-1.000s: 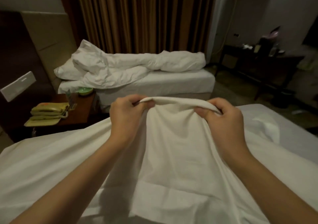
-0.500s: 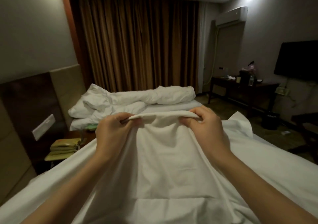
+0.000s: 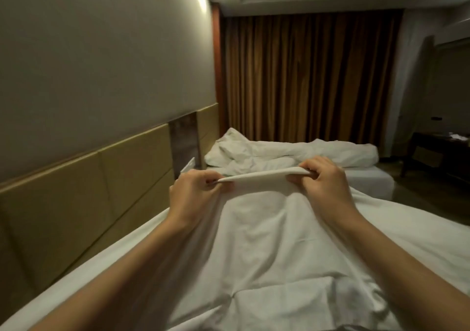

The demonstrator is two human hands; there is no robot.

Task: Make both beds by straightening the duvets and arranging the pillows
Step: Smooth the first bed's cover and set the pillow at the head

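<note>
We grip the raised edge of the soft, light duvet [image 3: 267,241] on the near bed with our left hand [image 3: 193,195] and right hand [image 3: 323,185] both closed on it, probably at its hem, where it holds best.

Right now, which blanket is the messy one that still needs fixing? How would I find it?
Look to the brown curtain at the far end of the room. Just in front of it stands the far bed, and the messy duvet lies on top. Unlike the near duvet stretched between both hands, nobody holds it and it is bunched in a crumpled heap.
</note>
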